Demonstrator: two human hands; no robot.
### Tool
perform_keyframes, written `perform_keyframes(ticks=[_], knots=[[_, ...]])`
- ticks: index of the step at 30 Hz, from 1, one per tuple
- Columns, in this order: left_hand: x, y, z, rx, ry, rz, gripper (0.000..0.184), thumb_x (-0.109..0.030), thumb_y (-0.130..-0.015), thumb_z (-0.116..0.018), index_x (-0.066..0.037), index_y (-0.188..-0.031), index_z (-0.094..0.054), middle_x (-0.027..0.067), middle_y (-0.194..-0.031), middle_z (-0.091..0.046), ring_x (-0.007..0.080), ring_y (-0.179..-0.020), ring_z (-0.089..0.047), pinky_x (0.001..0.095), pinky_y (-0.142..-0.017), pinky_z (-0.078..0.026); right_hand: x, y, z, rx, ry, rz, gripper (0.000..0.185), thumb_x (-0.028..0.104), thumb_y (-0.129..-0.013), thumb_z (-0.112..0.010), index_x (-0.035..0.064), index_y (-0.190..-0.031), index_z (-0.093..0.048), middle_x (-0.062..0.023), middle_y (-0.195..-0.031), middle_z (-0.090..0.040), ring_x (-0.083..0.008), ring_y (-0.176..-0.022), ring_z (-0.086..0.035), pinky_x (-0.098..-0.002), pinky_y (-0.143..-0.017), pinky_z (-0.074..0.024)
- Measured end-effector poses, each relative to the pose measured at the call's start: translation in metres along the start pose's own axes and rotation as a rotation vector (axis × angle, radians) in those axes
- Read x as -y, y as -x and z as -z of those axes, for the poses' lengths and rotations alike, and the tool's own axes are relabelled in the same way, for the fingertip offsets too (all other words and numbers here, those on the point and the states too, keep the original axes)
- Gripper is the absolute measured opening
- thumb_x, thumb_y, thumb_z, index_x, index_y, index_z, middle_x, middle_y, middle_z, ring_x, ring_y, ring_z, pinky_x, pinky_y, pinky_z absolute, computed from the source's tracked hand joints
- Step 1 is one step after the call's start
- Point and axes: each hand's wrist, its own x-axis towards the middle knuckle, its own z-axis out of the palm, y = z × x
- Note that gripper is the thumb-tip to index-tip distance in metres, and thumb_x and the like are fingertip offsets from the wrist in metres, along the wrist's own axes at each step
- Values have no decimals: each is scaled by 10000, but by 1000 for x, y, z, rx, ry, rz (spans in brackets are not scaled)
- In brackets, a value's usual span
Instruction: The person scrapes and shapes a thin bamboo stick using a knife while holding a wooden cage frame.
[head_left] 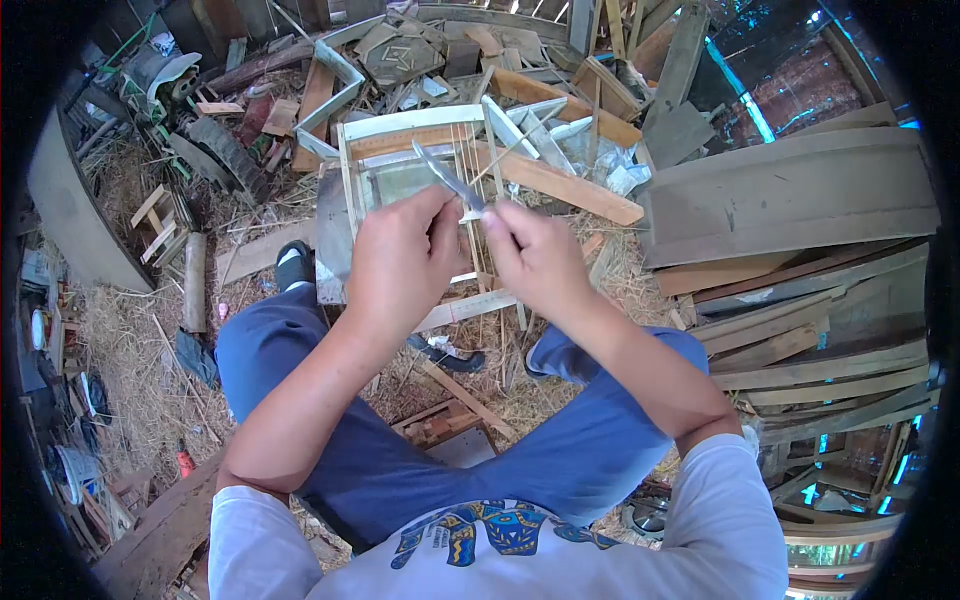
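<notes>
A knife [447, 174] with a curved metal blade slants up and left from my right hand [540, 255], whose fingers are closed round its handle. My left hand [400, 250] is closed on a thin wooden strip [520, 143], which runs up and right behind the blade. Both hands are close together, and the blade crosses the strip near my left fingers. Whether the edge touches the wood I cannot tell. Beneath them stands a pale wooden frame [410, 121] with several thin upright strips [468, 150] at its right side. My hands hide part of it.
Wood scraps and a plank [570, 188] lie beyond the frame. Large curved boards [790, 195] are stacked at right. A tyre [225, 155] stands at left, near a short log [194, 282]. Straw covers the ground, and a red bottle-like object [185, 460] lies lower left.
</notes>
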Motion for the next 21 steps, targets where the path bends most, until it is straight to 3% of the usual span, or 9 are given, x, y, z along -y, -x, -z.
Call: perform_keyframes(ticks=[2, 4, 6, 8, 10, 12, 14, 16, 21], knots=[[2, -3, -1, -20, 15, -10, 128, -103, -1002, -661, 6, -1007, -727, 217, -748, -673, 315, -553, -621, 385, -554, -465, -3, -9, 4, 7, -42, -17, 264, 270, -1065, -599, 58, -920, -661, -195, -683, -626, -410, -606, -637, -475, -562, -474], [3, 0, -1, -38, 38, -7, 130, -103, -1005, -659, 7, -1007, -729, 214, -742, -670, 310, -551, -622, 385, -554, -464, -12, -28, 20, -63, -99, -199, 244, 256, -1056, -608, 52, -929, -649, -208, -689, -621, -435, -634, -640, -496, -575, -475], [-1, 0, 0, -12, 20, -11, 135, -104, -1009, -658, 8, -1005, -732, 204, -727, -664, 286, -536, -607, 381, -550, -457, -7, -18, 15, -68, 2, -169, 243, 256, -1057, -607, 48, -938, -645, -208, -687, -621, -436, -640, -643, -496, -580, -477], [-2, 0, 0, -13, 32, 1, 136, -104, -1010, -658, 9, -1004, -733, 205, -723, -661, 281, -534, -604, 378, -549, -456, -3, 2, -4, -5, -7, 28, 279, 269, -1083, -574, 39, -952, -662, -177, -655, -608, -364, -575, -621, -445, -559, -467], [1, 0, -1, 6, 35, 18, 138, -105, -1010, -658, 9, -1004, -734, 206, -720, -659, 276, -532, -601, 375, -549, -456, -4, -12, 10, 70, 10, -61, 277, 267, -1083, -572, 40, -953, -663, -182, -663, -612, -368, -579, -623, -447, -561, -469], [5, -1, -3, -53, 49, -41, 137, -104, -1009, -659, 10, -1007, -735, 208, -716, -655, 270, -529, -593, 374, -548, -452, -13, -29, 22, -64, -114, -240, 267, 235, -1075, -607, 26, -908, -593, -181, -655, -533, -295, -544, -500, -392, -560, -433], [-3, 2, -1, -8, 53, 6, 138, -103, -1009, -659, 10, -1012, -736, 207, -718, -655, 271, -532, -599, 373, -549, -453, -12, -18, 17, -95, -23, -151, 252, 236, -1078, -600, 30, -933, -611, -173, -663, -548, -292, -550, -512, -387, -561, -433], [-4, 1, 0, 36, 45, 49, 138, -103, -1009, -659, 10, -1016, -738, 207, -719, -656, 272, -536, -605, 371, -550, -453, -5, 1, 1, 3, 31, 61, 277, 293, -1082, -572, 62, -979, -685, -180, -678, -623, -364, -572, -626, -444, -564, -479], [2, -1, -4, -24, 62, -11, 137, -94, -1011, -652, 9, -1015, -742, 201, -706, -654, 265, -523, -584, 368, -543, -443, -13, -25, 18, -55, -33, -204, 271, 295, -1058, -610, 56, -943, -667, -205, -684, -638, -424, -635, -651, -484, -578, -484]])
